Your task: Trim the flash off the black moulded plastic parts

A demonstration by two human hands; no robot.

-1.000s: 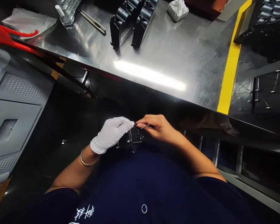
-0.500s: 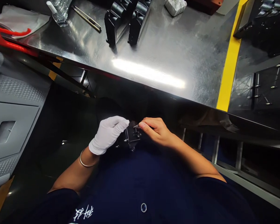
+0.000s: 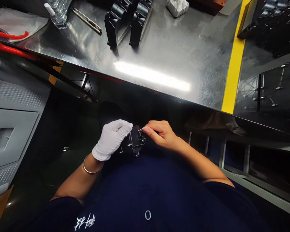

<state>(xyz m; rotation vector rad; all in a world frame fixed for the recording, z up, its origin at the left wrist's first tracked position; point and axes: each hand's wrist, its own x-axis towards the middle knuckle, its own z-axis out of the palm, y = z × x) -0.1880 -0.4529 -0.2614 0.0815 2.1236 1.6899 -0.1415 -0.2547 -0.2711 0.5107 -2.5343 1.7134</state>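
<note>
My left hand (image 3: 111, 138), in a white glove, is closed round a small black part (image 3: 135, 141) with metal pins, held just below the table's near edge against my dark shirt. My bare right hand (image 3: 160, 133) pinches a thin metal piece (image 3: 140, 129) between thumb and forefinger, its tip touching the top of the black part. A silver bangle (image 3: 90, 169) sits on my left wrist.
A shiny steel table (image 3: 174, 58) lies ahead with a yellow stripe (image 3: 232, 61) at its right. On it stand two black moulded parts (image 3: 125, 24), a utility knife (image 3: 87, 21), a clear bottle (image 3: 58, 13), a white wad (image 3: 177, 6). Red tool (image 3: 4, 42) and grey housing (image 3: 12, 119) left.
My right hand's fingers have shifted slightly left along the black part, and the part has tilted a little in my left hand. The camera view has drifted slightly.
</note>
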